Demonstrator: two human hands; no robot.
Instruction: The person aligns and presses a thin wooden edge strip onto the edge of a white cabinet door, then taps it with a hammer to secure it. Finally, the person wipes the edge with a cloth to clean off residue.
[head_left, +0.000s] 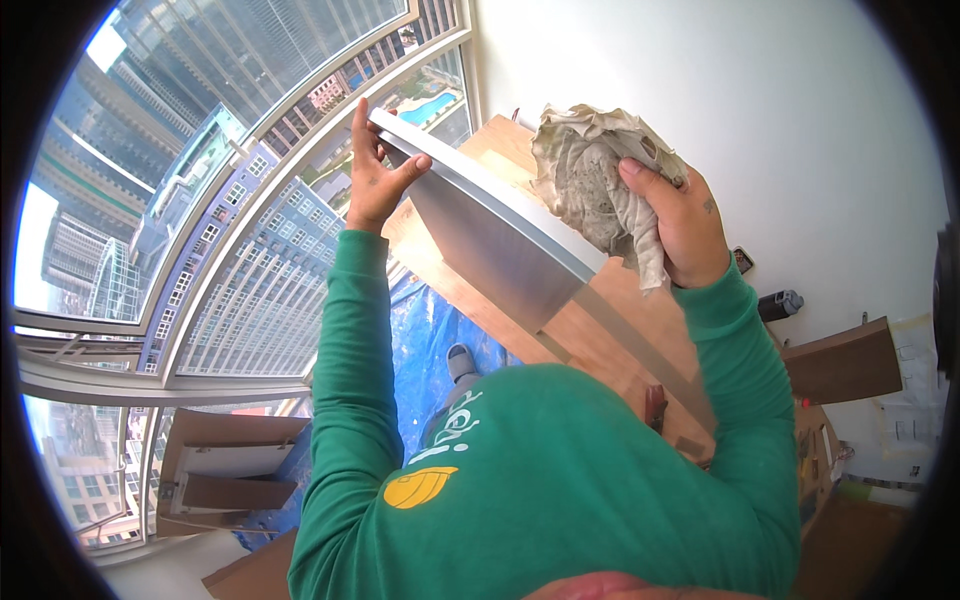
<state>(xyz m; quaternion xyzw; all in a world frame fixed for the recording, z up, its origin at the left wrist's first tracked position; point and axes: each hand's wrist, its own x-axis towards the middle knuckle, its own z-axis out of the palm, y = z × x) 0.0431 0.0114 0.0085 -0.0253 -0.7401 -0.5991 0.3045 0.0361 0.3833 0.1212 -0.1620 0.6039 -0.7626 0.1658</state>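
Observation:
My left hand point(378, 175) grips the far left corner of a flat panel point(500, 250), with the thumb over its near side and the other fingers behind the edge. The panel is tilted up, with a white edge strip and a smooth greyish face towards me. In my right hand point(688, 218) is a crumpled, stained beige rag point(590, 165), bunched under the thumb. The rag hangs beside the panel's right end; whether the two touch, I cannot tell.
Light wood boards point(640, 325) lie below the panel. A paint-spotted blue tarp point(415, 330) covers the floor at left, where my sandalled foot point(461, 362) stands. Tall windows point(250, 230) line the left. Brown boards point(845, 362) and a black cylinder point(780, 305) sit by the white wall.

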